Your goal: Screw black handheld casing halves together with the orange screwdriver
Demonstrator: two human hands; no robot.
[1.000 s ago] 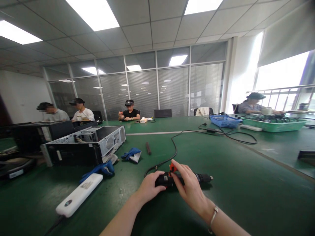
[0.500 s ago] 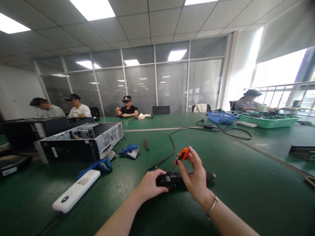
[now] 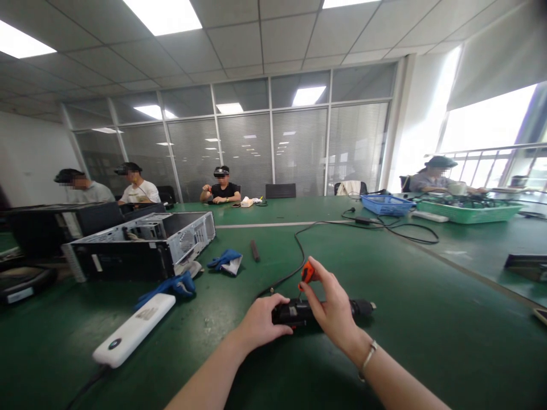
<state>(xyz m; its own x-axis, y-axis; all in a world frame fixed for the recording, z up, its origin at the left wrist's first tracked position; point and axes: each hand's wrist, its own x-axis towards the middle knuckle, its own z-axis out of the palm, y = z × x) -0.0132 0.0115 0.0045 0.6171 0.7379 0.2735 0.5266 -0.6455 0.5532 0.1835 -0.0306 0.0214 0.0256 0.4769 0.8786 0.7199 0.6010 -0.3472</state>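
A black corded power tool [image 3: 361,308] lies on its side on the green table [image 3: 427,330], its cable running away toward the far middle. My left hand [image 3: 260,322] is closed on the tool's rear end and holds it down. My right hand [image 3: 331,307] pinches a small orange-handled screwdriver [image 3: 306,273], held upright with its tip on the tool's body. A bracelet sits on my right wrist.
An open computer case [image 3: 141,245] lies at the left, with blue gloves [image 3: 224,261] and a white power strip [image 3: 134,330] near it. A short dark rod [image 3: 254,250] lies beyond. Blue [image 3: 387,204] and green [image 3: 470,212] baskets stand far right. Several people sit at the far side.
My right hand lifted the orange screwdriver off the tool half a second ago, then brought it back down onto the tool's body. My left hand stayed on the tool.
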